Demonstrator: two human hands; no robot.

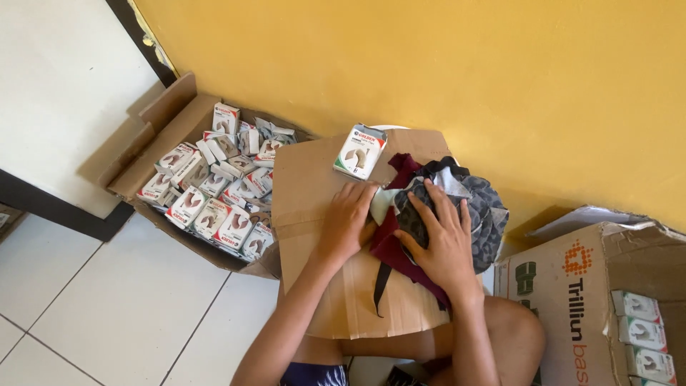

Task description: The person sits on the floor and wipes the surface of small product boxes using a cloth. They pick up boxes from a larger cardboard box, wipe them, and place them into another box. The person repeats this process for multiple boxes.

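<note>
My left hand (345, 218) and my right hand (441, 239) both press on a bundle of cloth scraps (471, 200), grey-patterned, dark red and white, lying on a flat sheet of cardboard (307, 179) across my lap. The left hand's fingers grip the bundle's left edge; the right hand's fingers spread over and dig into its top. One small white and red box (359, 151) lies on the cardboard just beyond the left hand. A dark strip of fabric hangs down from the bundle toward me.
An open cardboard carton (171, 121) to the left holds several small white and red boxes (214, 189). Another printed carton (572, 293) at the right has similar boxes (643, 336). Yellow wall behind, white tiled floor (107, 307) below left.
</note>
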